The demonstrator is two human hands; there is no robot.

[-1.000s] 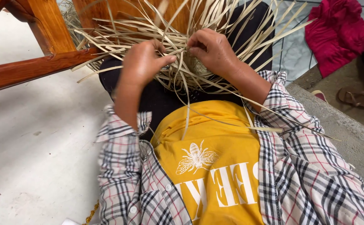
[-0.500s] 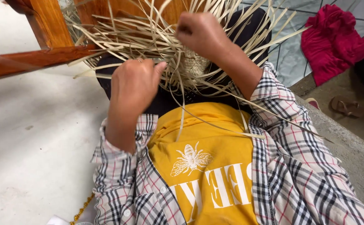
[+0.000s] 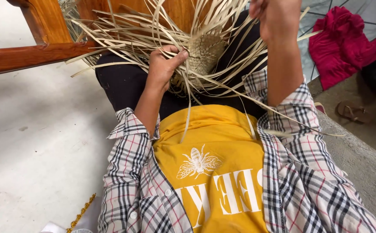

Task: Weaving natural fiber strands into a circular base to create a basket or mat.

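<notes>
the left hand (image 3: 164, 67) presses against the woven straw piece (image 3: 203, 54) resting on the person's lap, its fingers curled closed on the weave's edge and the loose strips there. the right hand (image 3: 278, 19) is raised above it, fingers closed around a few long straw strips (image 3: 132, 36) pulled upward. a wooden chair frame (image 3: 28, 56) stands to the left; a red cloth (image 3: 341, 49) lies on the floor to the right.

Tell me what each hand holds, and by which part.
Left hand grips the woven piece at its edge; right hand pinches loose straw strips, raised.
</notes>
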